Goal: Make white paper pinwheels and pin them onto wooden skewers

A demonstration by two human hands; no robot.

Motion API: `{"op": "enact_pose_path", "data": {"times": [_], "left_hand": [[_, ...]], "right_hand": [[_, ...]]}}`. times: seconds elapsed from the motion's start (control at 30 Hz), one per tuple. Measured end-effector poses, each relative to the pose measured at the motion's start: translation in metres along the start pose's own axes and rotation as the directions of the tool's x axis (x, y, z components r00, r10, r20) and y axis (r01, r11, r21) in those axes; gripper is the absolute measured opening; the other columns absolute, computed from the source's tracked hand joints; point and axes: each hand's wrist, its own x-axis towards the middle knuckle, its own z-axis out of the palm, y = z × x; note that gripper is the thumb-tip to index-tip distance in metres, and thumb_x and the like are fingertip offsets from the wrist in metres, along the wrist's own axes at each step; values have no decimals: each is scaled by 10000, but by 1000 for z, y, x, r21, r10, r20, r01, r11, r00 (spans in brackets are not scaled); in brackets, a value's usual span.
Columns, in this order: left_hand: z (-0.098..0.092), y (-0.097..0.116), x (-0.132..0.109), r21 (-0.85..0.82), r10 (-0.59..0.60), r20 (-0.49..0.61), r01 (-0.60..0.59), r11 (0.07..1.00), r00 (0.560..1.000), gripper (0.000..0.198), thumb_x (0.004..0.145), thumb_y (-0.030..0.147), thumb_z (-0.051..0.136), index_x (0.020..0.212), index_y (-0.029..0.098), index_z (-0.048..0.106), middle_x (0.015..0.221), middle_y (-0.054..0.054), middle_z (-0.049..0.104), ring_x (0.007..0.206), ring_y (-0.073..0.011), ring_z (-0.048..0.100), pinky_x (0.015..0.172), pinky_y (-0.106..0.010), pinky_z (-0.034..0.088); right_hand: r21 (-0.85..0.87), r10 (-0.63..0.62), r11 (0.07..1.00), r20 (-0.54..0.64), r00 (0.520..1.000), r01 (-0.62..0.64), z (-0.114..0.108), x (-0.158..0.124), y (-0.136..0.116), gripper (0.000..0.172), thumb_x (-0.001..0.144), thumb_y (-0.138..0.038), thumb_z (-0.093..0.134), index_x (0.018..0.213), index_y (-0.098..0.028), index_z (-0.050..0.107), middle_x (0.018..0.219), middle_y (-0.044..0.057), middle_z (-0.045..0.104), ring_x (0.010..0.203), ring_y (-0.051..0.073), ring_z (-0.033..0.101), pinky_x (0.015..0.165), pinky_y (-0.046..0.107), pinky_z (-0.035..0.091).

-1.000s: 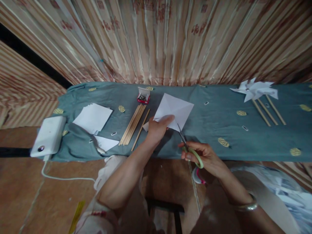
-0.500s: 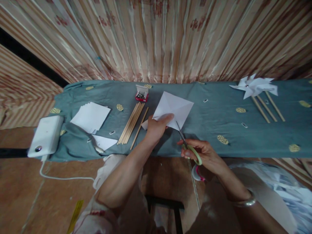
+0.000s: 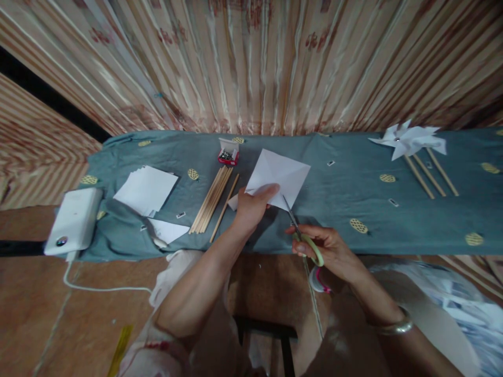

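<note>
A white paper square point(image 3: 288, 170) with crease lines is pinched in my left hand point(image 3: 253, 207), thumb on top and fingers underneath. My right hand point(image 3: 328, 248) grips green-handled scissors point(image 3: 312, 248). Their blades lie at the paper's lower corner, pointing in toward its middle. Left of my left hand are a single wooden stick point(image 3: 223, 208) and a bundle of wooden sticks point(image 3: 211, 200). Behind these stands an open small red and white box point(image 3: 228, 152) with shiny metal pieces inside. Several white paper pinwheels point(image 3: 412, 140) on sticks lie at the right.
A stack of white paper point(image 3: 146, 187) and a folded paper piece point(image 3: 168, 229) lie at the left of the green cloth point(image 3: 346, 193). A white power bank point(image 3: 74, 220) with a cable sits at the left end. Pleated curtains point(image 3: 251, 68) hang behind.
Almost nothing differs. Both hands, the paper and the scissors keep nearly the same positions, and the view has shifted very slightly.
</note>
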Motion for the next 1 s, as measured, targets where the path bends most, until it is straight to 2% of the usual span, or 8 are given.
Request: {"op": "enact_pose_path", "data": {"times": [0.3,0.57,0.77,1.0], "left_hand": [[0,2,0,2,-9,-10,9,1000,1000,181,589,269,795,674,151,686,625,-7,663,530,-123,561,425,-216,400],[0,0,1,-1,16,7,-16,1000,1000,207,586,295,793,638,144,662,592,-2,641,496,-109,531,419,-212,395],[1,2,0,-20,22,-2,-22,1000,1000,186,572,286,772,627,148,659,593,-4,639,493,-102,519,408,-203,391],[0,4,0,-59,-24,42,27,998,999,184,548,288,748,606,153,638,565,9,614,473,-98,504,414,-211,384]], "right_hand": [[51,55,997,-11,998,-54,2,0,-3,429,598,-484,844,907,-198,758,577,-39,553,531,88,438,479,227,346],[60,55,997,-10,998,-54,3,0,-4,442,585,-492,845,901,-196,757,581,-36,560,535,95,472,489,234,378],[105,111,989,-32,993,-107,6,1,-8,487,522,-485,876,869,-170,744,553,-54,537,517,74,456,488,218,370],[46,77,996,-13,997,-76,6,1,-10,477,549,-487,863,884,-171,740,556,-49,538,522,86,471,493,232,389]]}}
